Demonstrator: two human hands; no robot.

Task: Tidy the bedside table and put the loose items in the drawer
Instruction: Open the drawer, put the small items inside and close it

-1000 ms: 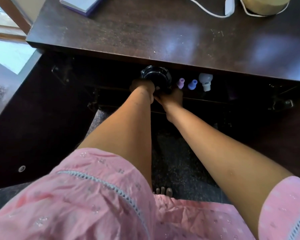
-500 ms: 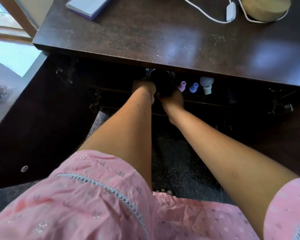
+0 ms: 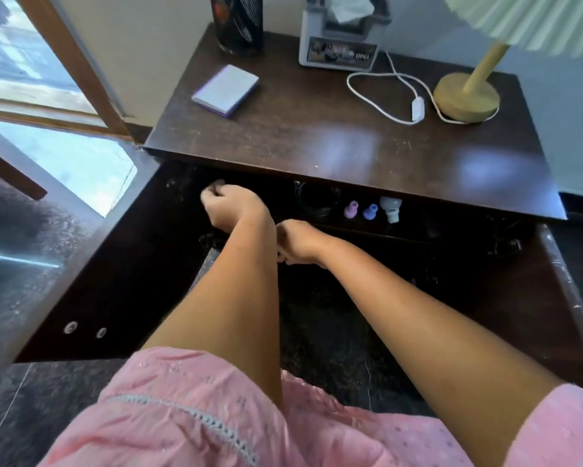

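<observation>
Open dark wooden drawer [image 3: 434,227], beneath the surface [image 3: 317,139]: black glass dish [image 3: 315,198], pink cap [image 3: 350,209], blue cap [image 3: 370,211], white bulb-shaped piece [image 3: 391,207].
Left hand [image 3: 229,205]: fingers curled, nothing held.
Right hand [image 3: 298,242]: fingers tucked under, grip cannot be told.

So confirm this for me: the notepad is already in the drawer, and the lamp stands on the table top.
Not quite. The notepad is not in the drawer; it lies on the table top, as the head view shows. The lamp does stand on the table top.
</observation>
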